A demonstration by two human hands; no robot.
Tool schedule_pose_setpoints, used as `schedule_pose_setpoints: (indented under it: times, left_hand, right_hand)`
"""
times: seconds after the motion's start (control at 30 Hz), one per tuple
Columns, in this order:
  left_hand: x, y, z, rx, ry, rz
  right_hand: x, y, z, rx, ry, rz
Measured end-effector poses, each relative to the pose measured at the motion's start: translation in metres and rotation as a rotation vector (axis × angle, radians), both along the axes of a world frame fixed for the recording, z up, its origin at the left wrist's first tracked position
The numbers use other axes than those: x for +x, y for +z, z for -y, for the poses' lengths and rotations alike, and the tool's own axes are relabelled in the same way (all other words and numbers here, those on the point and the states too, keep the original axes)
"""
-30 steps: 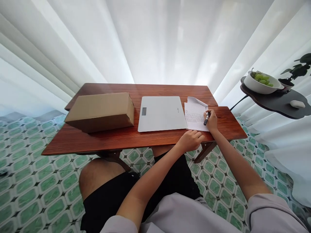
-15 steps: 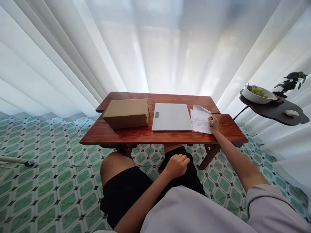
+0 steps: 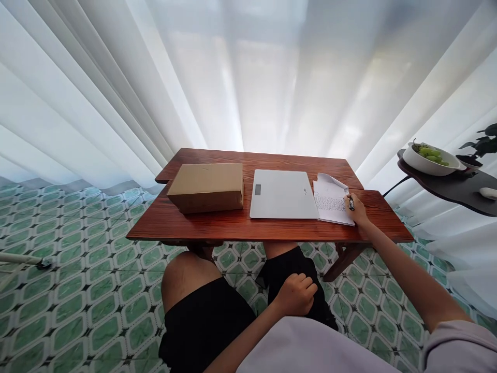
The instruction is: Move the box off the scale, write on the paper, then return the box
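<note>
My right hand (image 3: 356, 210) is closed around a dark pen (image 3: 351, 203) and rests on the right edge of a white notepad (image 3: 331, 204). Handwritten lines cover part of its page, and its top sheet curls at the far end. My left hand (image 3: 297, 294) lies on my right thigh with the fingers curled in; nothing shows in it. Left of the notepad, almost touching it, is a flat white digital scale (image 3: 285, 196) with a small grey display. A closed brown cardboard box (image 3: 205, 186) sits farther left.
The reddish wooden table (image 3: 233, 230) stands before my knees. On the right, a dark side table (image 3: 462, 190) carries a white bowl (image 3: 419, 163) of green grapes, a potted plant (image 3: 485, 142) and a white object (image 3: 488, 193). White curtains (image 3: 264, 77) hang behind.
The camera view has shifted, so the table and everything on it appear slightly farther right and lower. My right hand stays on the notepad with the pen, and my left hand stays on my thigh.
</note>
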State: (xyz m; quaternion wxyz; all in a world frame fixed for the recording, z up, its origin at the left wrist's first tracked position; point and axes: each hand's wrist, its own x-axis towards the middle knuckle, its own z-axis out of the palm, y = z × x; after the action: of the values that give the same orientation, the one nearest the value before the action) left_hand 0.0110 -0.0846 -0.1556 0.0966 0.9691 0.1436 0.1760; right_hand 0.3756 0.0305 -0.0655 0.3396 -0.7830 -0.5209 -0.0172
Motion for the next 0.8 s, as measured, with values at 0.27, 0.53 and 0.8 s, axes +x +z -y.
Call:
schedule_pose_setpoints:
  times: [0.27,0.53,0.8]
  left_hand:
    - [-0.007,0.003,-0.002,0.127,0.028,0.33]
    - [-0.021,0.032,-0.019,0.241,-0.032,0.316]
    - [-0.057,0.093,-0.089,0.397,0.011,0.289]
  right_hand:
    - [-0.062,0.075,-0.055,0.052,0.203,0.091]
    - [-0.133,0.089,-0.124,0.031,0.335,0.109]
    - [-0.131,0.057,-0.111,-0.111,0.448,0.215]
